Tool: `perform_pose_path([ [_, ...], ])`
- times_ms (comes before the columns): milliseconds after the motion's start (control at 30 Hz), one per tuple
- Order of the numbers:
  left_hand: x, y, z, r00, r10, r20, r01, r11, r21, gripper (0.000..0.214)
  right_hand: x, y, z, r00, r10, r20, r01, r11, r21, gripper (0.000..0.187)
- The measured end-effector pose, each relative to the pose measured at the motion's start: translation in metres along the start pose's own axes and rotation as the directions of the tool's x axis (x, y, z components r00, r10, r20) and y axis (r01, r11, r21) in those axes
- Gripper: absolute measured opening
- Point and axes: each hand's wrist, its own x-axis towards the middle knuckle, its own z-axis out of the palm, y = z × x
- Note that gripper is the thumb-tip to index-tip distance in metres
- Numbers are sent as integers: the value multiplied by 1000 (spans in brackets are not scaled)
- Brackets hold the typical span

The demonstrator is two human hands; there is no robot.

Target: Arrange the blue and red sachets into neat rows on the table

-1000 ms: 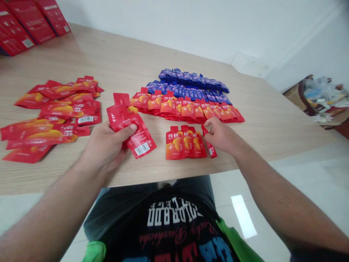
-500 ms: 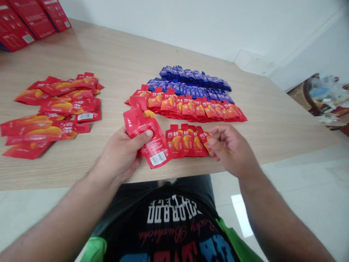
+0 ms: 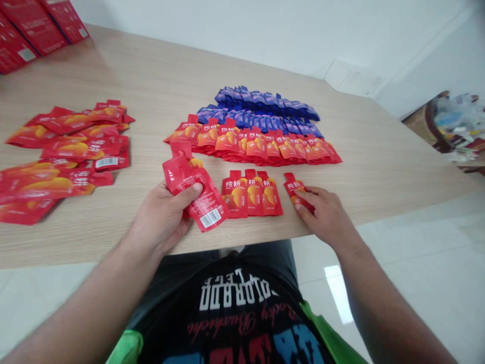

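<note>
Several red pouches (image 3: pixel 204 201) are fanned in my left hand (image 3: pixel 169 212), closed with the thumb on top; the uppermost shows its printed back and barcode. At the right, my right hand (image 3: pixel 322 210) grips one red pouch (image 3: pixel 293 186) by its lower end, front up, close to the tabletop. Between the two hands lies a short row of three overlapping red pouches (image 3: pixel 254 194) near the table's front edge. Beyond it stretches a longer row of red pouches (image 3: pixel 261 144), with rows of blue-purple pouches (image 3: pixel 261 98) behind.
Loose red pouches (image 3: pixel 83 146) lie in a pile on the left of the wooden table (image 3: pixel 159 65). Red boxes (image 3: pixel 41 30) stand at the back left corner. A white wall runs along the far edge; a container of plastic bags (image 3: pixel 456 121) is off to the right.
My right hand has drawn one red pouch away to the right from the short row, leaving a gap. My left hand still holds its pouches.
</note>
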Motion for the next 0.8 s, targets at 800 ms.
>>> perform_pose_path([
  [800, -12, -19, 40, 972, 64, 227, -57, 998, -37, 38, 16, -91, -34, 992, 123, 38, -113, 695, 710, 35],
])
